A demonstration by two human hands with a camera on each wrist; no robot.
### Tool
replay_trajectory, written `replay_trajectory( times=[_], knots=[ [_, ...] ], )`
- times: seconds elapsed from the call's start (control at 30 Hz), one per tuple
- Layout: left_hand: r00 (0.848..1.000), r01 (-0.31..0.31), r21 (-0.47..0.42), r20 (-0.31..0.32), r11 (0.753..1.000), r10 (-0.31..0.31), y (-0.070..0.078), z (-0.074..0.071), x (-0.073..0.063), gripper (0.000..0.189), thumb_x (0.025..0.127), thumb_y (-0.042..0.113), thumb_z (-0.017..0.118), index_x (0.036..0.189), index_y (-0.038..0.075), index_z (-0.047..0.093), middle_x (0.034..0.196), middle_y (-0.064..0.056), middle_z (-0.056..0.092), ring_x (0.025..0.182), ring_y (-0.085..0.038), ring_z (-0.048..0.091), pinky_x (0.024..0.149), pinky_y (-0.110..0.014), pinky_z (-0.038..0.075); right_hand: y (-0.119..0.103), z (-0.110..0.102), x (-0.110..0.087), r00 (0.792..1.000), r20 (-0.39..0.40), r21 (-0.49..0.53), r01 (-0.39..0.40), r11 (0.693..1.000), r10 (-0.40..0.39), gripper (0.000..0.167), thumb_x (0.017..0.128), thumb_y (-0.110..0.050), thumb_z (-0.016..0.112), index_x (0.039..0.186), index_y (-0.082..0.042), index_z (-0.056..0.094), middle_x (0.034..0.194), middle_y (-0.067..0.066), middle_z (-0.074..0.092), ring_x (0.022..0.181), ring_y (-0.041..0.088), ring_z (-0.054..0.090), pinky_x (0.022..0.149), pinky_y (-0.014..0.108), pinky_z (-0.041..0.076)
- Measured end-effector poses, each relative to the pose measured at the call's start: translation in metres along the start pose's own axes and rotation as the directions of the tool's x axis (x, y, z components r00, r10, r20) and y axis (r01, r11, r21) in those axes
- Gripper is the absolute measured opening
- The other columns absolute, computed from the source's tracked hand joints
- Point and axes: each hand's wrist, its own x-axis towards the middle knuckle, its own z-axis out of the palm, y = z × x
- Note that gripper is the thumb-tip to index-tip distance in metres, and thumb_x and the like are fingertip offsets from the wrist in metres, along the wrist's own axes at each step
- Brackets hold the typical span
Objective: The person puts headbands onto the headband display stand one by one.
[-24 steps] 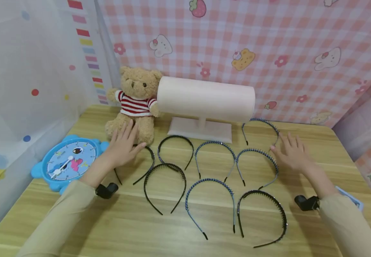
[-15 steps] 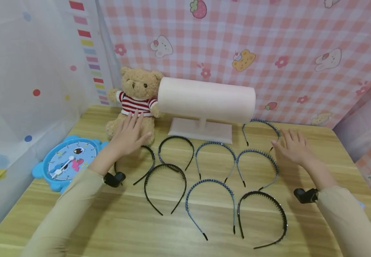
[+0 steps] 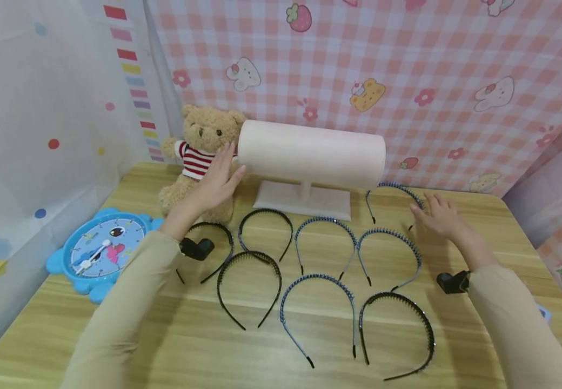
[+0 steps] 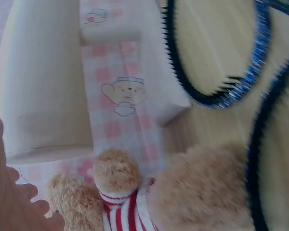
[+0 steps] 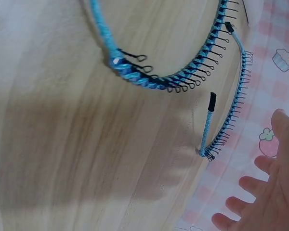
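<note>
While the left hand [image 3: 216,182], fingers straight and holding nothing, hangs before the one bear [image 3: 194,163] near the left end of the single stand [image 3: 310,151], the right hand [image 3: 442,220], loosely spread and gripping nothing, is beside the rearmost headband [image 3: 401,187], with room toward the right edge of the table [image 3: 504,243]. Four blue headbands [image 3: 317,276], that one included, and four dark headbands [image 3: 429,324] lie mostly in front of the stand; one clock [image 3: 108,246] lies leftmost.

Left arm [image 3: 130,302], sleeved, extends from the near left toward the far side, slanting right; the left hand [image 3: 215,181] has straight fingers, thumb apart. Right arm [image 3: 514,313], likewise sleeved, slants left; the right hand [image 3: 443,216] has loosely extended fingers. Both hands lie well apart.
</note>
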Motion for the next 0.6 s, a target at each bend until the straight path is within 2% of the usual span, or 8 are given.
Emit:
replay_trajectory(
  times=[0.1,0.23,0.33,0.4,0.53,0.57,0.6],
  knots=[
    [0.999,-0.017,-0.130,-0.052,0.991,0.011,0.003,-0.001,0.012,0.072,0.098,0.046,0.022,0.145,-0.002,-0.003,0.151,-0.024,-0.003,0.141,-0.034,-0.003,0.116,-0.044,0.001,0.002,-0.002,0.005,1.000,0.005,0.032,0.002,1.000,-0.002,0.080,0.096,-0.052,0.018,0.141,0.013,0.005,0.138,0.045,0.005,0.122,0.066,0.004,0.097,0.073,0.008],
    [0.996,-0.014,-0.297,-0.093,0.955,-0.014,0.010,-0.005,0.024,0.065,0.100,0.036,0.026,0.146,-0.002,0.000,0.152,-0.023,0.004,0.140,-0.034,0.012,0.115,-0.044,0.011,0.003,-0.004,0.008,1.000,0.022,0.093,-0.005,0.996,0.003,0.078,0.098,-0.048,0.019,0.139,0.017,0.006,0.136,0.048,0.006,0.122,0.065,0.007,0.098,0.072,0.011],
    [0.993,0.029,-0.383,-0.093,0.923,-0.070,0.014,-0.007,0.030,0.062,0.100,0.036,0.024,0.147,0.004,0.001,0.153,-0.017,0.006,0.140,-0.031,0.015,0.115,-0.043,0.014,0.004,-0.004,0.009,0.999,0.045,0.141,-0.016,0.990,0.010,0.076,0.098,-0.046,0.020,0.138,0.018,0.008,0.135,0.048,0.007,0.122,0.063,0.009,0.099,0.070,0.014],
    [0.990,0.063,-0.414,-0.091,0.908,-0.110,0.014,-0.009,0.034,0.060,0.100,0.037,0.022,0.148,0.007,0.003,0.154,-0.014,0.006,0.141,-0.028,0.010,0.116,-0.041,0.012,0.003,-0.004,0.011,0.999,0.052,0.163,-0.024,0.986,0.016,0.075,0.099,-0.045,0.020,0.137,0.019,0.010,0.135,0.048,0.008,0.123,0.062,0.012,0.100,0.068,0.017],
    [0.981,0.104,-0.477,-0.097,0.873,-0.170,0.012,-0.012,0.040,0.055,0.101,0.033,0.022,0.147,0.007,0.009,0.153,-0.013,0.013,0.141,-0.026,0.012,0.116,-0.037,0.012,0.003,-0.004,0.015,0.997,0.062,0.217,-0.054,0.975,0.042,0.073,0.099,-0.042,0.020,0.136,0.021,0.010,0.135,0.047,0.011,0.123,0.060,0.016,0.102,0.064,0.021],
    [0.978,0.119,-0.502,-0.092,0.857,-0.189,0.012,-0.013,0.042,0.054,0.101,0.032,0.022,0.147,0.007,0.011,0.153,-0.013,0.014,0.141,-0.025,0.013,0.116,-0.037,0.013,0.003,-0.004,0.016,0.997,0.066,0.234,-0.063,0.970,0.049,0.073,0.099,-0.042,0.020,0.136,0.021,0.010,0.135,0.047,0.012,0.123,0.060,0.017,0.102,0.063,0.022],
    [0.973,0.141,-0.542,-0.076,0.828,-0.216,0.013,-0.014,0.042,0.053,0.101,0.032,0.023,0.147,0.008,0.012,0.153,-0.012,0.016,0.141,-0.025,0.015,0.115,-0.038,0.015,0.003,-0.005,0.016,0.996,0.073,0.257,-0.072,0.964,0.055,0.073,0.099,-0.041,0.020,0.136,0.021,0.009,0.135,0.047,0.012,0.123,0.059,0.018,0.102,0.063,0.023]
  ],
)
